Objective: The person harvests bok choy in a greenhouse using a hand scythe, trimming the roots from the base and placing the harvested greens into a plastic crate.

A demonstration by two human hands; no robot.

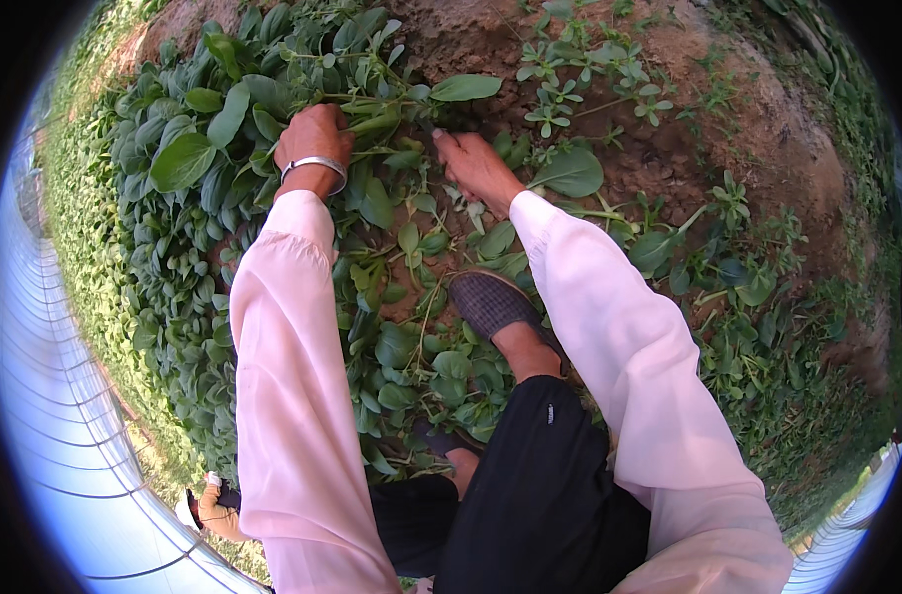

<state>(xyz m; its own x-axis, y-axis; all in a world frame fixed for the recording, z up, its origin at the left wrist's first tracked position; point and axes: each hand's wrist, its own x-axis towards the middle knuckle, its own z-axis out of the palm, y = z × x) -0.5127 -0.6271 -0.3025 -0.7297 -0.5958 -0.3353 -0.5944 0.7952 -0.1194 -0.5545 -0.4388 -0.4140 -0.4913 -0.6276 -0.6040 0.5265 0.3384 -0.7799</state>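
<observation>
My left hand [313, 139], with a silver bangle at the wrist, is closed around the pale green stems [377, 121] of a leafy green plant at the edge of a dense bed of leafy greens [187, 160]. Just to the right, low over the soil, my right hand [475, 165] is curled into a fist with its thumb forward. A small dark tool [426, 125], perhaps a knife, juts from it toward the stem bases; most of it is hidden by the fingers and leaves. One broad leaf [466, 87] reaches out above the right hand.
Loose and trampled leaves [451, 371] lie around my dark woven shoe [492, 303]. Succulent-leaved weeds [562, 82] grow on brown soil [644, 160] to the right. At lower left, another person [217, 508] in a white hat bends beside the ribbed plastic greenhouse wall [72, 416].
</observation>
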